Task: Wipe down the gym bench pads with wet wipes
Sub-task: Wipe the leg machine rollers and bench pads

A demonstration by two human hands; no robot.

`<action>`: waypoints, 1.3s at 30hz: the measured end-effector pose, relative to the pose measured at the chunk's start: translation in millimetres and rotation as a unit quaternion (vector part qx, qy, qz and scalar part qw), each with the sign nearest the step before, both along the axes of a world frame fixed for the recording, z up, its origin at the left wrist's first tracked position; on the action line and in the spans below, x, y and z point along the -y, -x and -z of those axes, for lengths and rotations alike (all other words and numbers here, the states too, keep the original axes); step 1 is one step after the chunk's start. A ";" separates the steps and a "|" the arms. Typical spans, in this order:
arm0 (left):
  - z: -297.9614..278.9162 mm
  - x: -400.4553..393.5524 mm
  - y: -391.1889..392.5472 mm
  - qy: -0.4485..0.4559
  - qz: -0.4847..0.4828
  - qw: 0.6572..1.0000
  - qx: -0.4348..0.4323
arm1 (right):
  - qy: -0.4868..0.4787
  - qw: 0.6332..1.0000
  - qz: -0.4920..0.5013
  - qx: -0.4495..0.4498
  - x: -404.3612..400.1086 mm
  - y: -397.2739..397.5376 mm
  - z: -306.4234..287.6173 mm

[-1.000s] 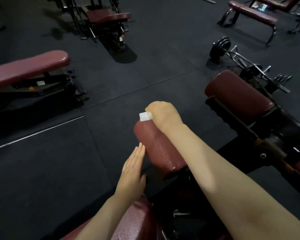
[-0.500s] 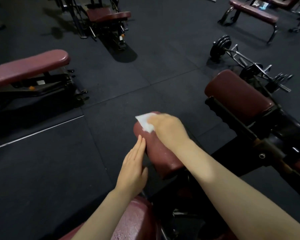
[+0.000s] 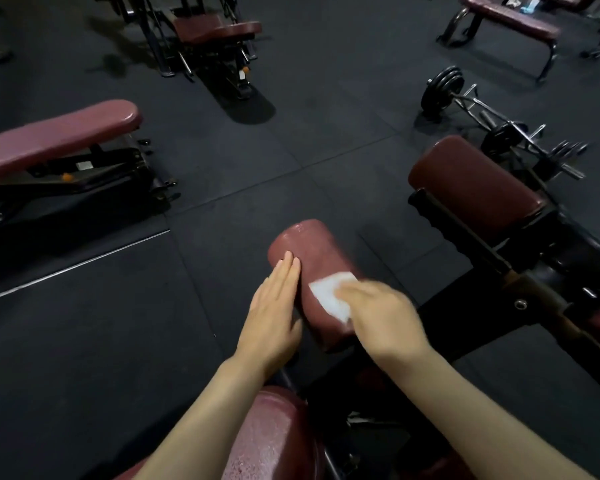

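Dim gym, dark rubber floor [image 3: 84, 358], maroon benches [image 3: 56, 136], barbell [image 3: 499, 123]

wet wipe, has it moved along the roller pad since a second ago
Yes. The wet wipe, under the right hand, slid from the roller pad's far end toward its near end.

Two hands [image 3: 274, 320] – one wipe [image 3: 329, 296] – two roller pads [image 3: 312, 265].
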State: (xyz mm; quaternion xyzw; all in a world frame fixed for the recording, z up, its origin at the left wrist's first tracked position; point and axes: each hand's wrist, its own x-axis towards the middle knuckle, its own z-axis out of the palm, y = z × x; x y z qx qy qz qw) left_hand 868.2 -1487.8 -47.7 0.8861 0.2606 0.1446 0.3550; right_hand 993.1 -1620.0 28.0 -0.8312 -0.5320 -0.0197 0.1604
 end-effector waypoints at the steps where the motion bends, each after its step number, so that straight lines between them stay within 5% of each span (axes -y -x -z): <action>1: 2.8 3.5 0.3 0.006 -0.009 1.000 0.002 | 0.017 1.000 -0.009 0.017 -23.6 -8.8 -0.8; 5: 14.1 13.0 8.6 0.080 -0.044 0.996 -0.002 | 0.114 0.992 -0.030 0.035 -132.4 -35.4 -8.1; 8: 16.5 11.2 15.4 0.116 -0.045 0.992 -0.004 | 0.175 0.984 -0.037 0.016 -128.9 -31.0 -6.8; 13: 14.0 4.3 17.4 0.108 -0.022 0.994 -0.021 | -0.060 0.998 -0.028 -0.016 29.9 -6.0 0.4; 18: 2.3 -4.2 14.8 0.097 -0.049 0.994 -0.031 | 0.001 0.999 -0.028 0.017 -19.6 -20.9 -5.4; 22: -19.2 1.9 -1.7 0.019 -0.053 0.998 -0.007 | 0.127 0.991 -0.009 0.044 -127.7 -57.5 -4.5; 26: -16.7 8.8 -1.1 -0.055 -0.008 0.997 -0.049 | 0.096 0.995 -0.019 0.022 -102.1 -55.7 -4.0; 33: 1.2 6.2 11.1 0.125 -0.040 0.990 -0.047 | -0.122 0.991 -0.014 -0.061 62.6 -10.0 8.9; 39: 15.4 24.4 8.4 0.292 -0.091 0.950 -0.066 | -0.018 0.992 -0.116 0.048 -65.6 -32.2 -8.7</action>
